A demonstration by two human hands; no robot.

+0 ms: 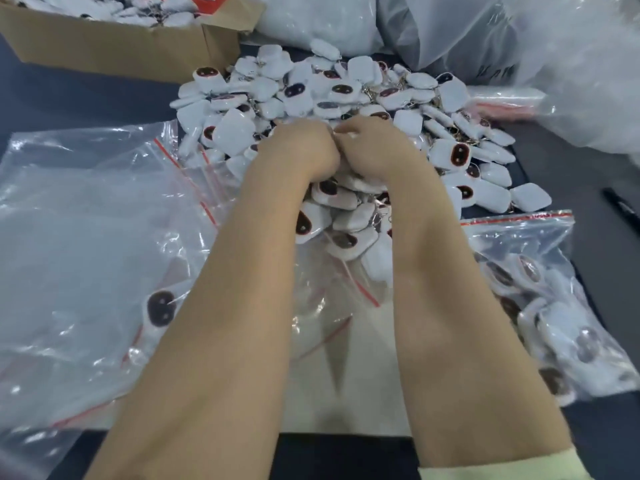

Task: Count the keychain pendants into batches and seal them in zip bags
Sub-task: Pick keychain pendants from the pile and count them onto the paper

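A heap of white square keychain pendants with dark oval faces covers the middle of the dark table. My left hand and my right hand sit side by side on the heap's near part. Their fingers curl down around pendants, and the fingertips are mostly hidden. Below my forearms lies a clear zip bag with a red seal line; its mouth faces the heap and several pendants lie at it. On the right, another zip bag is filled with pendants.
A stack of clear zip bags lies on the left, with one pendant on or among the bags. A cardboard box of pendants stands at the back left. Large plastic sacks fill the back right. A black pen lies at the right edge.
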